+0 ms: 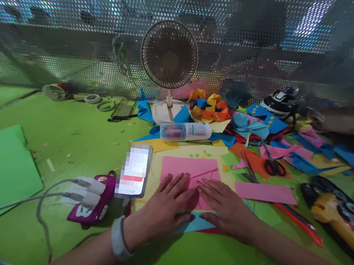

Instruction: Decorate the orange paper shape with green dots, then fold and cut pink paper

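A pink sheet of paper (177, 167) with a diagonal fold line lies flat on the work surface. My left hand (168, 204) rests on its left part, fingers stretched out. From the right, my right hand (227, 207) lies flat on the same sheet, its fingertips close to those of the left. Under the pink sheet are a pale yellow sheet (155, 168) and a light blue piece of paper (199, 224) along the near edge. A lit phone (135, 170) lies just left of the sheets. To the right is a pink paper strip (266, 193).
A fan (170, 56) stands at the back before a perforated metal screen (77, 47). Coloured paper scraps (212, 111), a clear bottle (185, 131) and black scissors (274, 166) lie around. A purple power adapter (100, 200) with cables is at left, beside green paper (0, 175).
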The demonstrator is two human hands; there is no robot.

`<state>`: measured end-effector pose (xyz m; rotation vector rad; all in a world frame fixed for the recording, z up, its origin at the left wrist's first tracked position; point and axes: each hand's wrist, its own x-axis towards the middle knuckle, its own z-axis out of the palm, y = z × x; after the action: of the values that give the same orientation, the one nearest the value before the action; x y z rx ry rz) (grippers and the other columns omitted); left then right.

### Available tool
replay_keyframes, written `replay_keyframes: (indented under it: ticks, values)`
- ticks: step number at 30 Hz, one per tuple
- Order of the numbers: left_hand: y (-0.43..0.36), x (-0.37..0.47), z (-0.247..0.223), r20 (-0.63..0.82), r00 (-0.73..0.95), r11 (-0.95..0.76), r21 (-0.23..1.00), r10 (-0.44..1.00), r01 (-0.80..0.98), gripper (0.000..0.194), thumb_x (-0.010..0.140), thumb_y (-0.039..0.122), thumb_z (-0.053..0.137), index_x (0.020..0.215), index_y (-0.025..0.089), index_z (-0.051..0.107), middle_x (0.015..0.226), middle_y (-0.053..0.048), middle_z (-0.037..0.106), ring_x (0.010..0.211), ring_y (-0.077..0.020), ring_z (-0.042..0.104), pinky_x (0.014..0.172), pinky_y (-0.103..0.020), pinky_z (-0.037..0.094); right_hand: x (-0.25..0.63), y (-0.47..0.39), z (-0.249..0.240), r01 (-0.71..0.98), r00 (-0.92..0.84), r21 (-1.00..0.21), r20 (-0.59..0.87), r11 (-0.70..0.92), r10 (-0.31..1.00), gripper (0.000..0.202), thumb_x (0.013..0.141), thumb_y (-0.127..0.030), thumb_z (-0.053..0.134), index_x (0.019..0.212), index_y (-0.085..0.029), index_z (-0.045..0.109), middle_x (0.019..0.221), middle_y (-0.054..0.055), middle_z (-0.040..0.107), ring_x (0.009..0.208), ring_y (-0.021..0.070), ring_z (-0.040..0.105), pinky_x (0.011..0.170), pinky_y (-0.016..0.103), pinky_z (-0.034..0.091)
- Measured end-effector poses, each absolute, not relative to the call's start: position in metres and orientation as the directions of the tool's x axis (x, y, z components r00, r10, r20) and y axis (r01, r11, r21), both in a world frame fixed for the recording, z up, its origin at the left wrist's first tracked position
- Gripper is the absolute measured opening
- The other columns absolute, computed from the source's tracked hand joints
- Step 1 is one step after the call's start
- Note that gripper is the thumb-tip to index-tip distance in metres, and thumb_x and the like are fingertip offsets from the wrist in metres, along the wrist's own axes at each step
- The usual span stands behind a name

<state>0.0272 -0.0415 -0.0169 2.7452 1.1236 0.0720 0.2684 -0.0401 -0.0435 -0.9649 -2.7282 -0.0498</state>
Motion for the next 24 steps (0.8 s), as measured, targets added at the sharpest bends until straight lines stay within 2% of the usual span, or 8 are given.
replay_keyframes:
  ticks: [14,24]
  values:
    - [-0.0404,0.0259,-0.0181,-0.022,0.717,-0.699,0.199,0.697,0.687,0.06,0.091,0.05,0.044,0.143,0.022,0.03,0.152,-0.011,0.028,0.142,-0.0261,0.014,0.114,-0.051,0.016,0.2664,-0.0383,-0.0392,0.626,-0.731,-0.115,0.259,0.771,0.632,0.06,0.092,-0.05,0.046,0.137,-0.011,0.045,0.138,0.014,0.05,0.13,0.0275,0.04,0.106,0.048,0.038]
    - [-0.0407,0.0262,-0.0143,-0.048,0.719,-0.701,0.19,0.693,0.688,0.061,0.092,0.049,0.042,0.144,0.021,0.028,0.154,-0.013,0.021,0.142,-0.0276,0.013,0.113,-0.052,0.016,0.2669,-0.0347,-0.0395,0.636,-0.725,-0.108,0.254,0.764,0.64,0.06,0.089,-0.055,0.046,0.133,-0.013,0.05,0.139,0.016,0.048,0.131,0.0294,0.038,0.104,0.05,0.038]
